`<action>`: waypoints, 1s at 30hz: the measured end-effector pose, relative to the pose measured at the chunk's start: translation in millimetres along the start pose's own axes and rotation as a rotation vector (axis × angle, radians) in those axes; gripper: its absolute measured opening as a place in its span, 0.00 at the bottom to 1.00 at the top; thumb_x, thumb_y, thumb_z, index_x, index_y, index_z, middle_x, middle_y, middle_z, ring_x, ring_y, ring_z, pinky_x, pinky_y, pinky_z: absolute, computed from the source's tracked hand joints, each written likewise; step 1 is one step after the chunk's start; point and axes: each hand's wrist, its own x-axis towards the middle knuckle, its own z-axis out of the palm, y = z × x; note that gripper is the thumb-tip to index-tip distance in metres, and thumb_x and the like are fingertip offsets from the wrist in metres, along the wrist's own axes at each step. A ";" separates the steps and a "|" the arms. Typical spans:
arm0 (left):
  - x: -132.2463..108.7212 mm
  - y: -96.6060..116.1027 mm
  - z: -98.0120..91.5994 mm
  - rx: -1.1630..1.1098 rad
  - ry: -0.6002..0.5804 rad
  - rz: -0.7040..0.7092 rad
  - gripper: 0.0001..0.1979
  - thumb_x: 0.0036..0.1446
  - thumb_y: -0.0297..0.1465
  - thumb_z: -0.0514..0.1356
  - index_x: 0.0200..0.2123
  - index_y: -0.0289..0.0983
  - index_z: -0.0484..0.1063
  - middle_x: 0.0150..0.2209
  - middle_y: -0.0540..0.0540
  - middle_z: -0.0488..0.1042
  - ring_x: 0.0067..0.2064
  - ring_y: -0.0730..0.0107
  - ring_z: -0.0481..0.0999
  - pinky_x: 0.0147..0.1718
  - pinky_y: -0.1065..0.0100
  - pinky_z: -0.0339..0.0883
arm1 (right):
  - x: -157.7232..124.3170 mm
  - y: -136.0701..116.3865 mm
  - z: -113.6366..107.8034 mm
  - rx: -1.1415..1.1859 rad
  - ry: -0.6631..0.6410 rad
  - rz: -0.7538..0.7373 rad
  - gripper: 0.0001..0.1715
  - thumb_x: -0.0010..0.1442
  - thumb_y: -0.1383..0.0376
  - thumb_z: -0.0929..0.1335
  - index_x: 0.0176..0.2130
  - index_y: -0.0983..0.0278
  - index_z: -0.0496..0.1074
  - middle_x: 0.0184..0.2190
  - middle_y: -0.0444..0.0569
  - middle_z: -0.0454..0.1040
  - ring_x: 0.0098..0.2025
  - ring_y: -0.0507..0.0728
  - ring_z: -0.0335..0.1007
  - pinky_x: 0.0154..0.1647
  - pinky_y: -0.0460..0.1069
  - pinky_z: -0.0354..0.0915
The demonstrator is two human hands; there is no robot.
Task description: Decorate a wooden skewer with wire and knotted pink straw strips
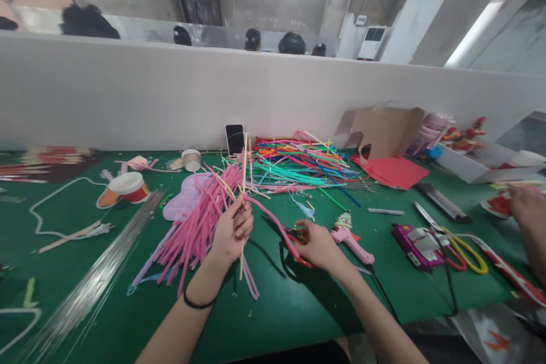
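My left hand [232, 230] is closed around a thin wooden stick [244, 182] held upright, with a pink pipe cleaner [273, 222] trailing from it to the right. A heap of pink pipe cleaners [196, 222] lies just left of that hand on the green table [277, 301]. My right hand [318, 244] rests on the table with its fingers curled over red-handled scissors [298, 236]. A pink glue gun [350, 236] lies right beside that hand.
Mixed coloured pipe cleaners [307, 162], a phone [235, 138], red paper [394, 170] and cardboard sit at the back. Paper cups [128, 186], metal wires [98, 278], a purple tool [416, 244] and yellow scissors [467, 250] lie around. Another person's hand [529, 210] is at the right.
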 end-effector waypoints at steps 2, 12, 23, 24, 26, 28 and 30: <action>-0.9 5.0 -0.2 -0.079 -0.027 -0.046 0.20 0.71 0.33 0.46 0.26 0.34 0.64 0.14 0.58 0.53 0.10 0.86 0.50 0.09 0.78 0.41 | -3.7 5.5 -4.0 0.276 0.002 0.013 0.40 0.50 0.64 0.73 0.60 0.66 0.62 0.33 0.46 0.75 0.33 0.55 0.73 0.36 0.49 0.68; -9.0 12.7 0.8 -0.328 -0.077 -0.182 0.16 0.71 0.32 0.47 0.28 0.35 0.61 0.16 0.58 0.54 0.11 0.87 0.54 0.07 0.82 0.39 | -20.7 28.7 -1.5 -0.203 0.485 -0.496 0.25 0.60 0.62 0.68 0.56 0.65 0.72 0.33 0.51 0.78 0.34 0.57 0.74 0.38 0.51 0.71; -11.4 7.3 3.2 -0.307 -0.058 -0.292 0.17 0.70 0.31 0.48 0.27 0.34 0.63 0.14 0.58 0.52 0.10 0.88 0.54 0.07 0.85 0.39 | -1.1 27.2 -13.1 -0.454 0.622 -0.774 0.27 0.66 0.59 0.66 0.62 0.63 0.68 0.35 0.52 0.79 0.31 0.54 0.74 0.31 0.47 0.68; -11.6 6.4 3.2 -0.305 -0.067 -0.305 0.18 0.70 0.31 0.48 0.27 0.33 0.64 0.14 0.58 0.52 0.10 0.88 0.54 0.07 0.85 0.39 | 0.3 27.2 -14.3 -0.468 0.613 -0.774 0.26 0.66 0.58 0.66 0.61 0.62 0.69 0.35 0.52 0.79 0.31 0.54 0.74 0.31 0.46 0.68; -11.9 3.9 3.4 -0.287 -0.079 -0.320 0.19 0.70 0.32 0.48 0.27 0.33 0.65 0.14 0.57 0.53 0.10 0.87 0.54 0.07 0.85 0.40 | 3.1 26.6 -15.9 -0.491 0.587 -0.771 0.25 0.67 0.57 0.66 0.60 0.62 0.70 0.33 0.51 0.78 0.32 0.54 0.74 0.33 0.46 0.68; -11.8 0.9 4.0 -0.258 -0.080 -0.312 0.19 0.70 0.30 0.46 0.27 0.33 0.66 0.15 0.57 0.54 0.10 0.87 0.54 0.07 0.84 0.41 | 5.3 24.3 -16.2 -0.508 0.577 -0.775 0.25 0.68 0.56 0.65 0.60 0.62 0.70 0.33 0.51 0.78 0.33 0.54 0.74 0.34 0.46 0.68; -11.4 -2.2 4.8 -0.225 -0.078 -0.289 0.19 0.70 0.29 0.45 0.28 0.34 0.67 0.15 0.56 0.54 0.10 0.85 0.53 0.07 0.83 0.40 | 5.9 19.9 -15.2 -0.507 0.575 -0.777 0.26 0.68 0.56 0.64 0.61 0.61 0.69 0.36 0.51 0.79 0.35 0.54 0.75 0.35 0.46 0.68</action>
